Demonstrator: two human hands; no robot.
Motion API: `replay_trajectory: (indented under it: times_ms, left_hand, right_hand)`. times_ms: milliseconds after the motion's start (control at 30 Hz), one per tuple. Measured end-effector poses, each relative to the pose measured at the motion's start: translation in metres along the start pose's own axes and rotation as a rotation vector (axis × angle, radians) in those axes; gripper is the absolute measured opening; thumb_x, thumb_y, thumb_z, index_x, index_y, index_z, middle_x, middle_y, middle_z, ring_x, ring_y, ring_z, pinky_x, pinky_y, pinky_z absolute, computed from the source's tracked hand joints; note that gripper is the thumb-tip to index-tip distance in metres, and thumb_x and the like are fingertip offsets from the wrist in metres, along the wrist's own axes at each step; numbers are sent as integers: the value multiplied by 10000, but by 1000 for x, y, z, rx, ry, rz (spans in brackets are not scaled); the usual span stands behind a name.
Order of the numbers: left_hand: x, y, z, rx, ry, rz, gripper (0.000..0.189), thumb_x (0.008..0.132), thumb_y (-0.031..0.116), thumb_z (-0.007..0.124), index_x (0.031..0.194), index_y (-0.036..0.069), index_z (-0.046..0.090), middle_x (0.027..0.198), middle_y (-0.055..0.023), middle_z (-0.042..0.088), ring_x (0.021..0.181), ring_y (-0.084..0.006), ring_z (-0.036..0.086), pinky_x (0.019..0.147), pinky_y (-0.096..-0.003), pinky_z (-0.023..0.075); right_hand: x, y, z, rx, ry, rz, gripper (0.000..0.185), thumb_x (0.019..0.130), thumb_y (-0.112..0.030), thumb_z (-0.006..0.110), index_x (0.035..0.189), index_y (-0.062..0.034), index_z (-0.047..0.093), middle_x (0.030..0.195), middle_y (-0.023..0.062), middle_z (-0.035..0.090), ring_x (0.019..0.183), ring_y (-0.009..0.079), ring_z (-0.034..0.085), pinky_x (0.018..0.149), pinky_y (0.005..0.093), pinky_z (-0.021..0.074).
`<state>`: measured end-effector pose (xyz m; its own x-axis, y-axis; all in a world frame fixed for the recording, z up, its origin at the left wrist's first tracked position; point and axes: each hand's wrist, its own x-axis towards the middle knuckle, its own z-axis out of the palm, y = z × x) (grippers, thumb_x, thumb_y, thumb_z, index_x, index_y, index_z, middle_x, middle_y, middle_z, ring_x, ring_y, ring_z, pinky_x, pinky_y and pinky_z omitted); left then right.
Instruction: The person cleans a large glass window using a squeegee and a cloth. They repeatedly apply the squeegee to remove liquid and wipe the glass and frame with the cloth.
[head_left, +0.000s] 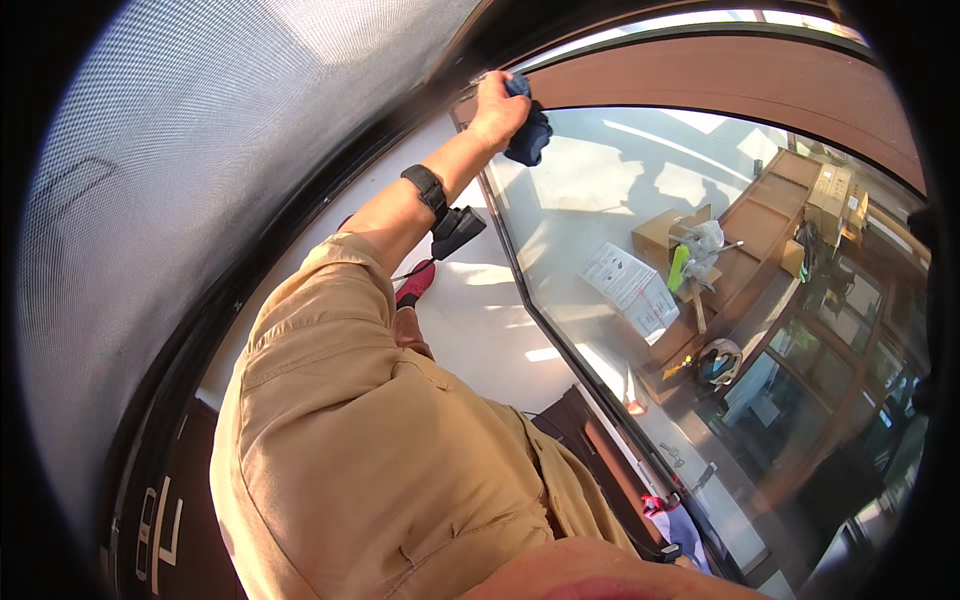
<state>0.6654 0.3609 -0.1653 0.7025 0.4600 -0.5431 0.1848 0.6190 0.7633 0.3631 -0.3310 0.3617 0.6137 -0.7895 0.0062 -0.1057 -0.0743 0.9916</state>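
Note:
My left hand (504, 112) is raised at the top and holds a bunched dark blue cloth (531, 135) at the upper corner of a black-framed glass pane (555, 195). A black strap with a small black device (457, 232) and a cable is on my left forearm. At the bottom right, a small part of my right hand (685, 562) shows beside a black wrist strap, close to a white, blue and red cloth (679, 525); its fingers are mostly hidden. My tan shirt fills the middle, and a red shoe (417, 282) stands on the pale floor.
A mesh screen (187, 187) in a dark frame curves along the left. Through or in the glass appear a wooden counter (757, 217), cardboard boxes (829, 195), a printed white box (630, 289) and a helmet (720, 361). A dark cabinet (199, 510) stands at the lower left.

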Motion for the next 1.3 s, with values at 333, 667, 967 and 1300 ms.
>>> replay_trajectory:
  times_ms: [333,667,967,1300]
  left_hand:
    - [-49,67,26,504,69,943,437,702,-52,516,1126,37,576,1047,-187,583,1033,-393,558,946,-446,451]
    - [146,-164,-84,529,3,172,363,789,5,534,1138,56,618,1086,-228,663,1065,-383,627,946,-379,485]
    - [283,-320,-152,688,15,-212,335,856,101,549,1165,38,660,1099,-176,688,1048,-289,658,855,-353,518]
    - [197,-262,-116,31,196,-439,265,745,-50,593,1000,-60,666,1032,-206,669,944,-364,656,811,-473,532]
  right_hand:
    - [27,29,91,-71,102,22,561,1038,-339,311,1464,16,394,1568,211,284,1475,410,170,1135,724,7]
    - [37,-3,82,-65,-170,96,592,1025,-374,314,1469,12,381,1570,211,266,1470,428,131,1118,729,-42]
    - [39,-57,26,33,-53,108,589,1023,-381,323,1461,8,386,1552,207,286,1449,416,166,1113,699,-2]
    - [39,-61,17,182,45,70,586,1021,-390,334,1452,3,392,1533,203,308,1424,403,205,1108,666,43]
